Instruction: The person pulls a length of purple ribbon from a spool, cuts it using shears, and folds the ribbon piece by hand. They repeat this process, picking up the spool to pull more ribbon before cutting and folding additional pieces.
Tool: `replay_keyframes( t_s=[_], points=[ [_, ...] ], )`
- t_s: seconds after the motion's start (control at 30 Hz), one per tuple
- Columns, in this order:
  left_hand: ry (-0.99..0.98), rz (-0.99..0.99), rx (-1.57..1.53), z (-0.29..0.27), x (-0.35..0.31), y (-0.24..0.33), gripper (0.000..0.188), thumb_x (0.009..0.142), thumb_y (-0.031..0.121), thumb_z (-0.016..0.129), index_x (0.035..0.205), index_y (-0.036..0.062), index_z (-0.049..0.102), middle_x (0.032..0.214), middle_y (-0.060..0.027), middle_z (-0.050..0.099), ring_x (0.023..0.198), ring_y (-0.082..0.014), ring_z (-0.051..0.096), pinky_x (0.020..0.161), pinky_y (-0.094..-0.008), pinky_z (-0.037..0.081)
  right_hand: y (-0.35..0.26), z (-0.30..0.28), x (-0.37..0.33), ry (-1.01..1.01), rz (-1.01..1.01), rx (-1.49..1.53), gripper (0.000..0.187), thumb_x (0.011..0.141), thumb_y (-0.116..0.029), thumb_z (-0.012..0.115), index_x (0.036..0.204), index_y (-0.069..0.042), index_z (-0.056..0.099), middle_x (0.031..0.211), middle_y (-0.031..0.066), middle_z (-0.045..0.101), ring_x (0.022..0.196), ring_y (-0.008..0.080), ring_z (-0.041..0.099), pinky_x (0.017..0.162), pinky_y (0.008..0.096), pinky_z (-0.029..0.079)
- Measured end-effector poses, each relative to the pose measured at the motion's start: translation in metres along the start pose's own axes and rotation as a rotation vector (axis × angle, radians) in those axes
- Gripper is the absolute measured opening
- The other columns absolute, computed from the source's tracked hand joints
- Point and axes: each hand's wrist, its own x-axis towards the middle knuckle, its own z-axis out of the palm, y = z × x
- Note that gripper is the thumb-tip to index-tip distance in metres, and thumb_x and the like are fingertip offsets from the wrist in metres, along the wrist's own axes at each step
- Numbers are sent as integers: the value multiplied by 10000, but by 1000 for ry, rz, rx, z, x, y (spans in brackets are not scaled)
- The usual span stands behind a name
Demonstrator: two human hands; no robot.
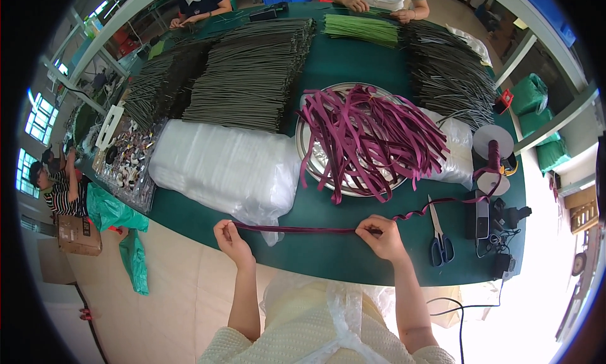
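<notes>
A dark purple ribbon (pixel 297 229) runs taut between my two hands, just over the table's near edge. My left hand (pixel 235 243) pinches its left end. My right hand (pixel 381 236) grips it farther along, fingers closed. From there the ribbon continues in loose twists to a white spool (pixel 493 143) at the right. Beyond my right hand, a round metal tray (pixel 305 143) carries a heap of cut purple ribbon strips (pixel 372 137). Blue-handled scissors (pixel 440 244) lie to the right of my right hand, blades pointing away from me.
Clear plastic-wrapped bundle (pixel 221 168) lies left of the tray. Behind are stacks of dark thin stems (pixel 246 74) and green stems (pixel 361 29). A small black device (pixel 478 220) with cables sits at the right edge. Two people work across the green table (pixel 341 263); another is far left.
</notes>
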Motion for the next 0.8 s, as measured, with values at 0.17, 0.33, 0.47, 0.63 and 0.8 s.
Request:
replay_keyframes(
  t_s=[0.17, 0.33, 0.47, 0.63, 0.8],
  points=[
    [-26, 39, 30, 4, -2, 6, 42, 896, 49, 485, 933, 31, 493, 881, -19, 489, 787, -107, 453, 735, -226, 382, 7, 1, -4, 27, -9, 20, 58, 758, -26, 654, 791, 16, 631, 738, 53, 584, 609, 97, 545, 550, 215, 452],
    [-18, -17, -15, 0, -3, 4, 46, 897, 55, 489, 935, 31, 493, 882, -18, 488, 797, -105, 449, 742, -223, 377, 4, 0, -7, 24, -14, 20, 56, 757, -24, 654, 790, 16, 632, 740, 56, 584, 625, 104, 559, 566, 218, 467],
    [6, 58, -4, -2, -1, -4, 35, 899, 82, 498, 927, 68, 513, 812, 27, 474, 642, -51, 362, 556, -194, 299, 5, 0, -7, 15, -41, 2, 60, 754, -29, 656, 788, 14, 632, 732, 55, 585, 619, 109, 558, 560, 222, 462],
    [22, 59, -43, 0, -1, -2, 32, 897, 84, 499, 919, 67, 516, 792, 28, 466, 625, -53, 356, 549, -196, 297, 7, 3, -7, 41, -50, -9, 64, 756, -33, 654, 788, 16, 630, 731, 53, 583, 605, 102, 543, 558, 219, 454],
    [-11, -35, -95, -4, -3, 0, 59, 908, 88, 495, 942, 40, 503, 896, -8, 495, 798, -91, 438, 739, -211, 366, 8, 3, -8, 35, -33, 6, 63, 759, -35, 653, 788, 15, 629, 732, 50, 581, 606, 96, 540, 558, 215, 452]
  ],
)
